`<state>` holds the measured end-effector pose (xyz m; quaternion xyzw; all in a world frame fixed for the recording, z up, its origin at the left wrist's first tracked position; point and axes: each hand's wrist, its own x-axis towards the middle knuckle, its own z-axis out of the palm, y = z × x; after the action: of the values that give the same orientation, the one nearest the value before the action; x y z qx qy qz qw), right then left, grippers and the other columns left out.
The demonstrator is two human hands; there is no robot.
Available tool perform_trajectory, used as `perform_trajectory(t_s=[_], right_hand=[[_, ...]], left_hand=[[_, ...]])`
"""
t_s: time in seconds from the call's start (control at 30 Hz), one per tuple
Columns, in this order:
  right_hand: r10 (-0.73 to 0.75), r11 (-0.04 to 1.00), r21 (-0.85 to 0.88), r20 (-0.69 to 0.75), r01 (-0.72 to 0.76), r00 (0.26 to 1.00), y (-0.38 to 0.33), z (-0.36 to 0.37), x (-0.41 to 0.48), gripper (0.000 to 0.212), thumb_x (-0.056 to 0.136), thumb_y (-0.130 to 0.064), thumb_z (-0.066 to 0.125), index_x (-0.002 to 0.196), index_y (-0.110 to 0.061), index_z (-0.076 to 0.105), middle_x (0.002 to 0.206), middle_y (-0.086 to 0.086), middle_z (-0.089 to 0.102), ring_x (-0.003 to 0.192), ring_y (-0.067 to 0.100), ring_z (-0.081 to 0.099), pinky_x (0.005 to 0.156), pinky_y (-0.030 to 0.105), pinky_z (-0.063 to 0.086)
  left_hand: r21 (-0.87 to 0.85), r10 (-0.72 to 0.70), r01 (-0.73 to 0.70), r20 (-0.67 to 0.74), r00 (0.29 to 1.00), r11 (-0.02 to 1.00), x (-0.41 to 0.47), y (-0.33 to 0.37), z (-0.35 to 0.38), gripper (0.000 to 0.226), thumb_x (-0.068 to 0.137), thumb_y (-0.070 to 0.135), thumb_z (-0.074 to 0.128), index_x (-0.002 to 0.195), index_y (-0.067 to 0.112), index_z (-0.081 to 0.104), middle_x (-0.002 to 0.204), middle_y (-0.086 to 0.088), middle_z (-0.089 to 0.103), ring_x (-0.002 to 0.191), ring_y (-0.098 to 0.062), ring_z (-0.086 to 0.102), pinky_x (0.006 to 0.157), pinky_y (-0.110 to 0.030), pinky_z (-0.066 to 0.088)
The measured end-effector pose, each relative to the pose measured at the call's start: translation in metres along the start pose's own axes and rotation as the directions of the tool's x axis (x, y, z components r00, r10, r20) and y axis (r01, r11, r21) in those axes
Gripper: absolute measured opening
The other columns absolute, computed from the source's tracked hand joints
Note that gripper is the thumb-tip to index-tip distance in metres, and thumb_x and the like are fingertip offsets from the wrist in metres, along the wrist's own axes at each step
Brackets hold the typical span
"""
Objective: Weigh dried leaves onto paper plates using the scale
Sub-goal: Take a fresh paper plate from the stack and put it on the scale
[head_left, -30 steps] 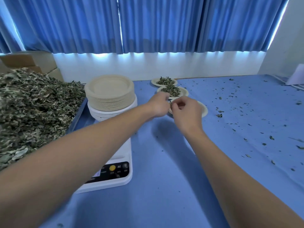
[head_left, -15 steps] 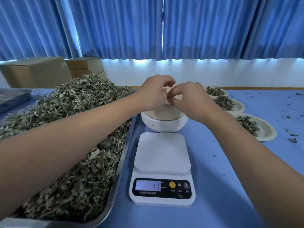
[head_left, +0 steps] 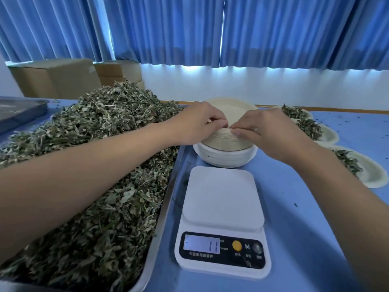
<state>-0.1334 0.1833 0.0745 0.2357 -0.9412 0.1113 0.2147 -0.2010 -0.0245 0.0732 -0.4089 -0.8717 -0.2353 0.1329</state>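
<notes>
Both our hands meet at the near top rim of the stack of paper plates (head_left: 228,142), which stands on the blue tabletop (head_left: 305,218) just behind the white scale (head_left: 221,207). Our left hand (head_left: 197,121) curls its fingertips onto that rim, and our right hand (head_left: 265,131) pinches the edge between thumb and fingers. Dried leaves (head_left: 94,165) heap in the metal tray (head_left: 166,199) at left. Filled plates (head_left: 367,175) lie at right.

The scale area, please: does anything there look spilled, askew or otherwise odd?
Yes. The scale has a bare platform, yet its display seems to show a minus sign and 11, so it may need zeroing. Leaf crumbs lie scattered on the blue table at the right.
</notes>
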Motion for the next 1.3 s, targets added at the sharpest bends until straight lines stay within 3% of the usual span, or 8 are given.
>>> perform_trajectory(t_s=[0.17,0.37,0.7,1.03,1.17,1.3], right_hand=[[-0.067,0.997,-0.029,-0.024,0.066,0.997,0.002,0.001,0.0,0.021,0.102,-0.023,0.061,0.1,-0.013,0.078,0.096,0.006,0.071,0.089,0.028,0.064,0.084,0.049,0.048],[-0.062,0.998,-0.041,-0.144,0.057,0.988,0.0,0.0,-0.001,0.026,0.105,-0.024,0.054,0.105,-0.012,0.077,0.096,0.008,0.07,0.085,0.03,0.062,0.084,0.051,0.047],[-0.065,0.985,-0.165,-0.08,0.051,0.995,-0.012,-0.001,0.001,0.039,0.109,-0.028,0.04,0.106,-0.008,0.073,0.09,0.012,0.071,0.08,0.037,0.058,0.083,0.042,0.042],[-0.09,0.989,-0.12,-0.065,0.081,0.994,-0.012,-0.001,-0.001,0.035,0.107,-0.03,0.049,0.087,-0.009,0.07,0.07,0.001,0.053,0.067,0.031,0.045,0.067,0.04,0.037],[-0.096,0.988,-0.125,-0.059,0.088,0.994,-0.011,-0.002,-0.001,0.039,0.107,-0.032,0.046,0.092,-0.008,0.073,0.075,0.005,0.062,0.069,0.035,0.049,0.071,0.043,0.041],[-0.102,0.984,-0.155,-0.059,0.092,0.993,-0.01,-0.002,0.0,0.04,0.107,-0.032,0.046,0.093,-0.007,0.073,0.076,0.007,0.064,0.071,0.037,0.051,0.07,0.039,0.037]], left_hand=[[-0.011,0.03,-0.029,0.023,0.999,1.0,0.001,0.0,-0.002,0.022,0.1,0.025,0.057,0.102,0.018,0.078,0.092,0.013,0.073,0.081,0.006,0.06,0.072,-0.016,0.043],[-0.023,0.063,-0.064,-0.015,0.998,0.998,0.0,0.005,-0.015,0.022,0.1,0.026,0.061,0.111,0.017,0.077,0.105,0.008,0.074,0.091,0.001,0.06,0.078,-0.009,0.041],[0.107,0.159,-0.164,0.054,0.986,0.981,-0.007,0.01,-0.027,0.023,0.101,0.021,0.059,0.115,0.012,0.075,0.109,-0.001,0.074,0.102,-0.017,0.066,0.093,-0.037,0.049],[0.104,0.167,-0.172,0.054,0.984,0.98,-0.011,0.008,-0.026,0.021,0.101,0.017,0.059,0.114,0.012,0.075,0.109,0.002,0.074,0.102,-0.014,0.065,0.094,-0.034,0.048],[0.104,0.165,-0.17,0.062,0.984,0.98,-0.011,0.01,-0.027,0.021,0.101,0.016,0.059,0.113,0.012,0.076,0.109,0.001,0.074,0.103,-0.016,0.065,0.095,-0.036,0.047],[0.103,0.164,-0.17,0.064,0.984,0.98,-0.01,0.011,-0.028,0.022,0.101,0.015,0.058,0.114,0.011,0.075,0.11,0.0,0.074,0.103,-0.017,0.064,0.095,-0.036,0.047]])
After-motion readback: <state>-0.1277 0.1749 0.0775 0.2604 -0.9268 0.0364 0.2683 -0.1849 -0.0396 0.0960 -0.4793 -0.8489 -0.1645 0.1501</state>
